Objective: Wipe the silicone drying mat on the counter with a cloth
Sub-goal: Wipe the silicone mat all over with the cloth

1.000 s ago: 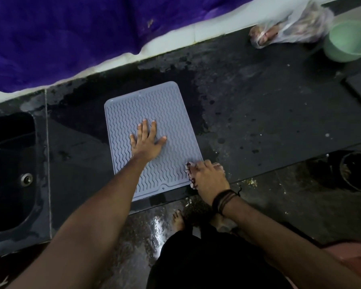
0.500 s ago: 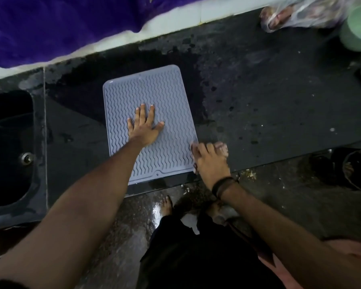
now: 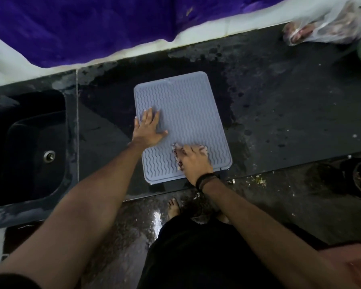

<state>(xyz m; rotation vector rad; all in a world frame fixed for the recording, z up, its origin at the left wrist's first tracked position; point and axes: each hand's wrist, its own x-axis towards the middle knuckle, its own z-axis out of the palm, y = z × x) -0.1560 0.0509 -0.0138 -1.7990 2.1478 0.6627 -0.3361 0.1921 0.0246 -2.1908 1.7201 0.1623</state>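
The grey silicone mat [image 3: 181, 113] lies mid-frame on the dark counter [image 3: 290, 113], its lower edge near the counter's front edge, bare wet counter to its right and a sink [image 3: 29, 147] well to the left. The left hand [image 3: 147, 130] presses flat, fingers spread, on the mat's left edge. The right hand [image 3: 193, 158] presses a pale cloth [image 3: 176, 152] against the mat's lower right; whether its fingers clench it, I cannot tell.

Mat [image 3: 188, 113] blue-grey, wavy ridges; cloth [image 3: 178, 158] pale, dark-speckled; counter [image 3: 290, 113] black; hanging fabric [image 3: 92, 24] purple.
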